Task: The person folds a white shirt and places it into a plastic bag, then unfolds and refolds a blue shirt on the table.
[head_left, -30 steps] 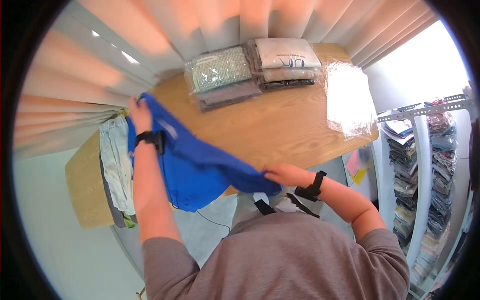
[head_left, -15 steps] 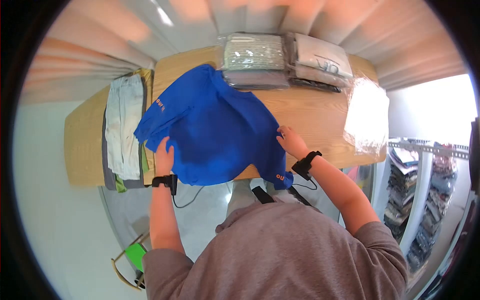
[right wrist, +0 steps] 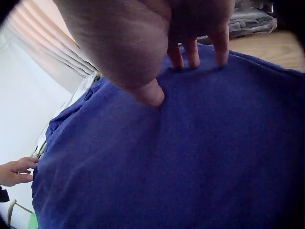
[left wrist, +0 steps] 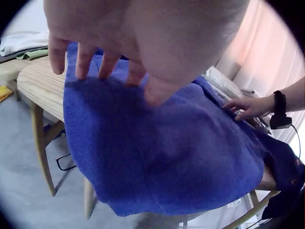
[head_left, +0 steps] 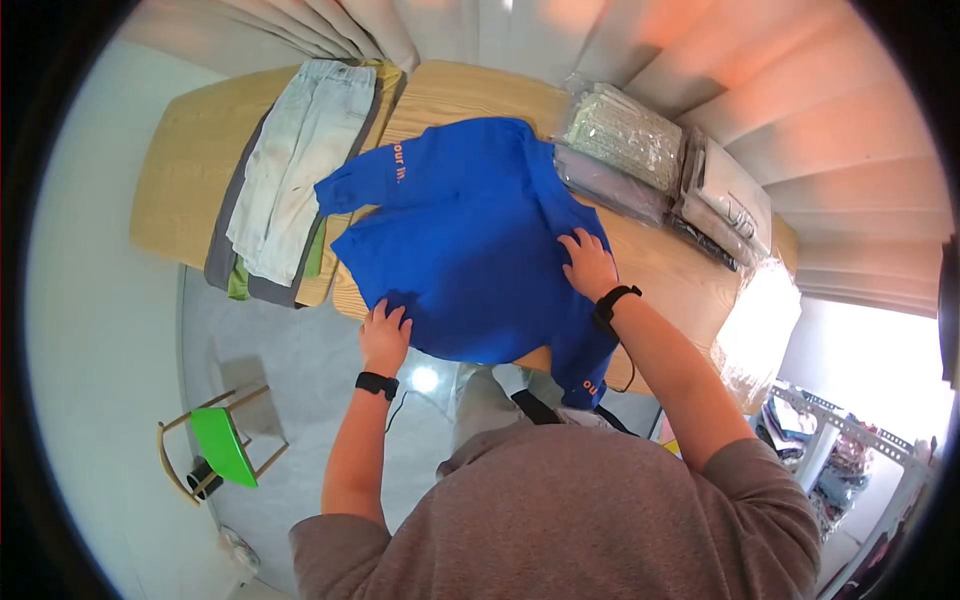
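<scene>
A blue long-sleeved top lies spread on the wooden table, one sleeve out to the left with orange lettering, the other hanging at the near edge on the right. The left hand rests with spread fingers on its lower left edge; the left wrist view shows that hand above the blue cloth. On the right side of the top, the right hand touches the fabric with its fingers apart. In the right wrist view the fingertips and thumb of this hand press on the cloth.
Light jeans lie over darker garments on the left table part. Bagged clothes and a white package stand along the back right, with clear plastic bags beyond. A green chair is on the floor, a rack at the right.
The blue top has gone from being held up and swung to lying flatter, its left sleeve now extended. Both hands let go of their earlier hold and now rest on it. The head view has turned left.
</scene>
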Demonstrator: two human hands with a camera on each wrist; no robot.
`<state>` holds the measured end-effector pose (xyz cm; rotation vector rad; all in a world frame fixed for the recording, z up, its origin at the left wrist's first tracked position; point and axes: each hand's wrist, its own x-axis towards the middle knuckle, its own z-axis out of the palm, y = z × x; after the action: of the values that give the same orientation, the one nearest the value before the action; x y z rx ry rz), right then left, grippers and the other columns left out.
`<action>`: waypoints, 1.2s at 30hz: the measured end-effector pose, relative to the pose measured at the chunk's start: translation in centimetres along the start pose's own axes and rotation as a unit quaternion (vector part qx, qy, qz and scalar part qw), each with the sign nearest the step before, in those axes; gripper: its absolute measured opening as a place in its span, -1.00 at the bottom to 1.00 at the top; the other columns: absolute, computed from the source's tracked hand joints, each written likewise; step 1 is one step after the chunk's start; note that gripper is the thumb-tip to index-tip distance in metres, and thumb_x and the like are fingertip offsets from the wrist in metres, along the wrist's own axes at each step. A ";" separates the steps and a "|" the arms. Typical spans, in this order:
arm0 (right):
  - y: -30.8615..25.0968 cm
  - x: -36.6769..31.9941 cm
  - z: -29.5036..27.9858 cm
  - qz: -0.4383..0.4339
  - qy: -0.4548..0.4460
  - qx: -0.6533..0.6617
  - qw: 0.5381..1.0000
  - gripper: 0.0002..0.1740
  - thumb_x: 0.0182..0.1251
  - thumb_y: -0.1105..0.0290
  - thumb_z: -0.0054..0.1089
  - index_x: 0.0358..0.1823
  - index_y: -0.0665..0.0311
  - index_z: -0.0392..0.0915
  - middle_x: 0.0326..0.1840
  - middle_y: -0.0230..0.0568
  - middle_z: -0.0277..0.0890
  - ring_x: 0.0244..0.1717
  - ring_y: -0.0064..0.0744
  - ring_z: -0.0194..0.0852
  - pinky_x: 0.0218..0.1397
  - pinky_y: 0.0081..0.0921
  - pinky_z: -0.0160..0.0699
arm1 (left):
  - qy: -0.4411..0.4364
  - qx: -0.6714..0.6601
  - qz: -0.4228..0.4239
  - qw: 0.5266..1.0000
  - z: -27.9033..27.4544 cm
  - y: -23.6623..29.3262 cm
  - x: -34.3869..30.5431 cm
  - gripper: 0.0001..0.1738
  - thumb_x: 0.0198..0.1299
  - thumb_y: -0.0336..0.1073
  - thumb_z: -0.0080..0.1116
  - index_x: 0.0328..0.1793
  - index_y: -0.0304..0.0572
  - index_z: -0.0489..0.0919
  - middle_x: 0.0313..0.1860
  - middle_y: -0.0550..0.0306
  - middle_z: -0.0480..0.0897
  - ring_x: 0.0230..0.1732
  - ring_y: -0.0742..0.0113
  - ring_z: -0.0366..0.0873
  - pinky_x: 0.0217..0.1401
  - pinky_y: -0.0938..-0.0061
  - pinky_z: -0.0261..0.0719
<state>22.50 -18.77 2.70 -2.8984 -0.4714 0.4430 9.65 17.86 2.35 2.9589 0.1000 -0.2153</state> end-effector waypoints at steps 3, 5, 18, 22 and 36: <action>-0.3 0.2 -0.7 0.022 -0.031 0.001 0.999 -0.39 0.12 0.23 0.22 0.23 -0.02 0.26 0.31 -0.06 0.13 0.29 0.00 0.15 0.19 -0.13 0.39 | -0.028 -0.065 -0.014 0.997 0.5 -2.9 2.1 -0.66 0.11 -0.11 0.17 -0.05 -0.12 0.60 0.03 -0.06 0.54 0.05 -0.08 0.47 -0.05 0.21 0.50; -0.8 0.7 -1.7 0.047 -0.071 0.010 0.996 -0.44 0.18 0.15 0.18 0.22 0.01 0.28 0.30 -0.03 0.14 0.28 0.03 0.16 0.21 -0.13 0.37 | 0.064 -0.191 -0.088 0.976 -0.7 -4.3 5.6 -0.70 0.11 -0.17 0.17 -0.18 -0.25 0.61 -0.16 -0.09 0.59 -0.12 -0.15 0.52 -0.10 0.20 0.51; -0.6 3.7 -1.9 0.101 -0.077 0.045 0.991 -0.61 0.16 0.14 0.22 -0.01 0.08 0.46 0.10 -0.07 0.25 0.16 -0.03 0.27 0.18 -0.22 0.40 | 0.080 -0.088 -0.054 0.991 -0.7 -6.4 26.3 -0.40 0.10 -0.42 0.11 0.32 -0.07 0.27 0.33 -0.03 0.24 0.09 -0.09 0.46 0.04 0.18 0.52; -1.1 3.9 -2.0 0.114 -0.082 0.034 0.989 -0.61 0.11 0.19 0.26 -0.04 0.13 0.46 0.01 -0.10 0.27 0.11 -0.06 0.29 0.10 -0.22 0.45 | 0.011 -0.094 -0.041 0.995 -0.8 -7.2 27.8 -0.65 0.10 -0.45 0.09 0.06 -0.17 0.45 0.02 -0.08 0.46 0.01 -0.09 0.49 -0.01 0.15 0.50; -4.7 5.5 0.0 0.172 0.039 0.032 0.984 -0.40 0.13 0.17 0.23 0.22 0.06 0.29 0.29 0.04 0.14 0.23 -0.01 0.19 0.14 -0.19 0.41 | 0.296 -0.280 0.086 0.909 -10.6 -7.6 35.9 -0.42 0.12 -0.57 -0.01 0.33 -0.16 0.30 0.43 -0.32 0.09 0.45 -0.18 0.00 0.41 0.26 0.13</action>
<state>26.19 -12.56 2.29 -2.9247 0.0582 0.3782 45.98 29.13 6.09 2.3355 -0.0233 0.6338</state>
